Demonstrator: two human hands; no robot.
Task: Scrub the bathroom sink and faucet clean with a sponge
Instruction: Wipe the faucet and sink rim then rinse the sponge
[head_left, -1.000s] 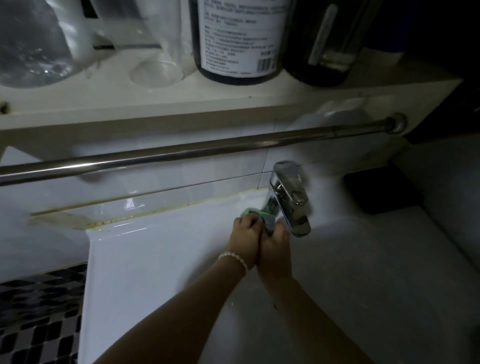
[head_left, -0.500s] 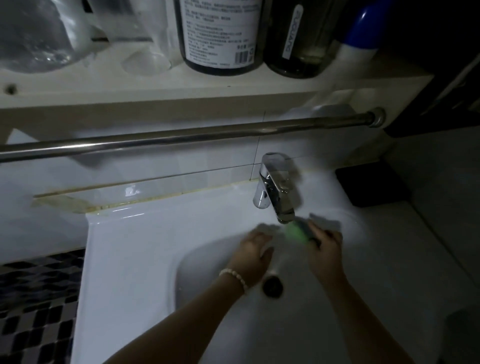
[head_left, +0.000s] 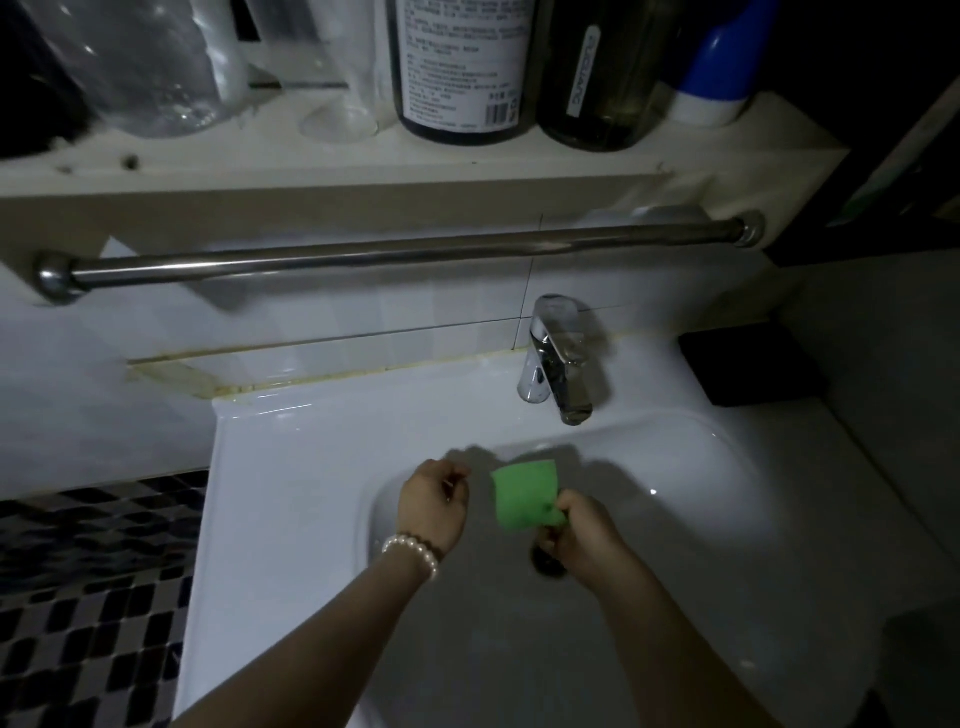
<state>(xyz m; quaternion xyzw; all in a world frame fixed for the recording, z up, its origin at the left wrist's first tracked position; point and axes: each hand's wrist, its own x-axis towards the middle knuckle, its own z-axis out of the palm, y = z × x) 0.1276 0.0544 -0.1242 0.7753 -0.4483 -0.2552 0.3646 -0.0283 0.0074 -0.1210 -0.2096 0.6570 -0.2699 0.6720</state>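
Note:
A white ceramic sink (head_left: 291, 447) fills the lower middle, with a chrome faucet (head_left: 556, 364) at its back rim. Over the basin, my right hand (head_left: 582, 535) pinches one corner of a green sponge (head_left: 524, 493), which stands up flat between my two hands. My left hand (head_left: 434, 506), with a pearl bracelet on the wrist, hovers just left of the sponge with its fingers curled and nothing in them. The dark drain (head_left: 545, 564) is partly hidden under my right hand.
A steel towel bar (head_left: 389, 254) runs across the wall above the faucet. The shelf above holds a clear bottle (head_left: 140, 62), two dark bottles (head_left: 462, 67) and a blue-and-white bottle (head_left: 722, 67). A black box (head_left: 748, 364) sits right of the faucet. Checkered mosaic tiles (head_left: 93, 597) lie at left.
Both hands left the faucet, where they rubbed the sponge, and came down over the basin. The left hand let go; the right hand now holds the sponge upright by a corner.

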